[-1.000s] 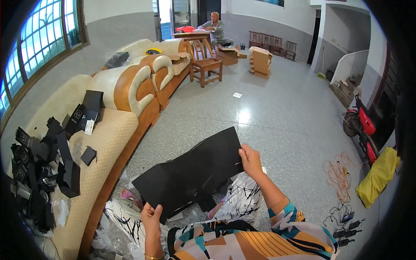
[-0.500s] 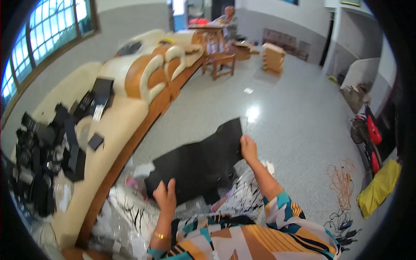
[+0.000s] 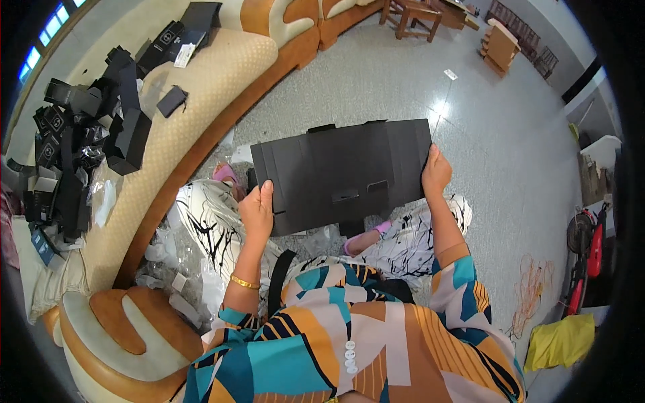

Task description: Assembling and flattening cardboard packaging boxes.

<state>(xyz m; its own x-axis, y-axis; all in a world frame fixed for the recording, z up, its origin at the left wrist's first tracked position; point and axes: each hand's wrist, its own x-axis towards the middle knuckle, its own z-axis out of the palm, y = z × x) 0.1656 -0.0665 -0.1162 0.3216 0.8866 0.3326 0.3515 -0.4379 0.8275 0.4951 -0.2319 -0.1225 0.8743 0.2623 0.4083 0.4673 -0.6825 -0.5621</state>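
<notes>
Between my hands, above my lap, a flat sheet of black folding cardboard (image 3: 316,164) is stretched out. It has fold lines, small cut slots and tabs along its far and near edges. My left hand (image 3: 256,211) grips its left end, thumb on top, fingers hidden underneath. At the right end my right hand (image 3: 437,172) pinches the edge, with the thumb up along it. On the sofa to my left lies a heap of black boxes (image 3: 127,138), some opened, mixed with clear plastic. A small dark pouch (image 3: 173,101) lies apart from the heap.
The cream sofa (image 3: 201,87) with its wooden base runs along my left. Clear plastic wrappers (image 3: 164,252) litter the floor beside it. At right are orange cords (image 3: 531,289), a yellow bag (image 3: 561,341) and a red wheeled thing (image 3: 591,252). A wooden stool (image 3: 413,17) stands farther off.
The cardboard has gone from bent and tilted to flat and spread out, showing its slots and tabs. My right hand has moved right and nearer. The view has tipped downward.
</notes>
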